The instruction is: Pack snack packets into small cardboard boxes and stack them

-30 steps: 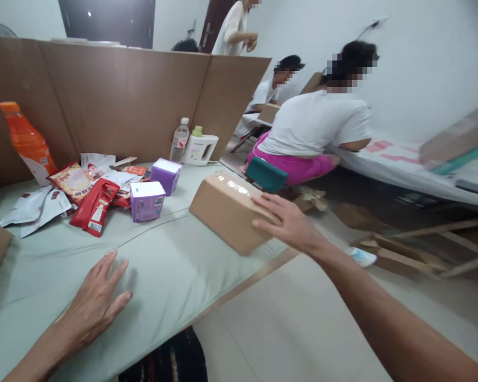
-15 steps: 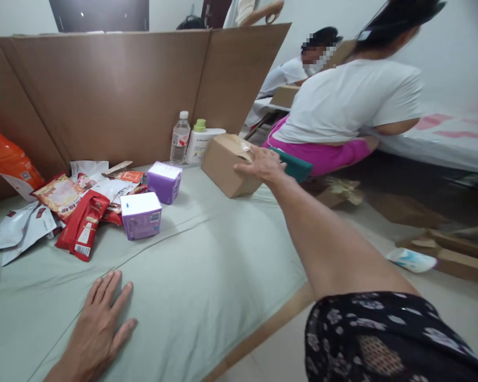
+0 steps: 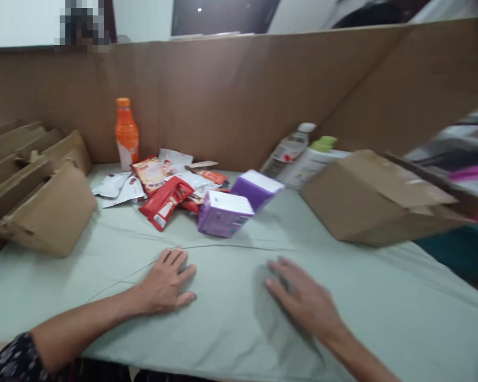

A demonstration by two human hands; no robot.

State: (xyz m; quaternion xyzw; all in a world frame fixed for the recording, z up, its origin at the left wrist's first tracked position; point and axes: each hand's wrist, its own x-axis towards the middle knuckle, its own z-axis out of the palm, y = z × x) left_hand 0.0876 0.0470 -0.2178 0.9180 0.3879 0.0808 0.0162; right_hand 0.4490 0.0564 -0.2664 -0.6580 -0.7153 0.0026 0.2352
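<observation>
The right hand (image 3: 308, 305) (blurred) has left the carton (image 3: 354, 199).

The right hand (image 3: 302, 300), which half a second ago lay on top of a brown cardboard box (image 3: 352, 196), has left it and is now well apart, blurred, over the pale green cloth (image 3: 223, 286). The box, nearer the table's front edge a second ago, now sits close to the white bottle with a green cap (image 3: 308, 168). The view has swung left, bringing in several cardboard boxes (image 3: 56, 209) where only a corner showed, and leaving just some pink clothing (image 3: 474, 172) of the seated co-worker at the right edge.
</observation>
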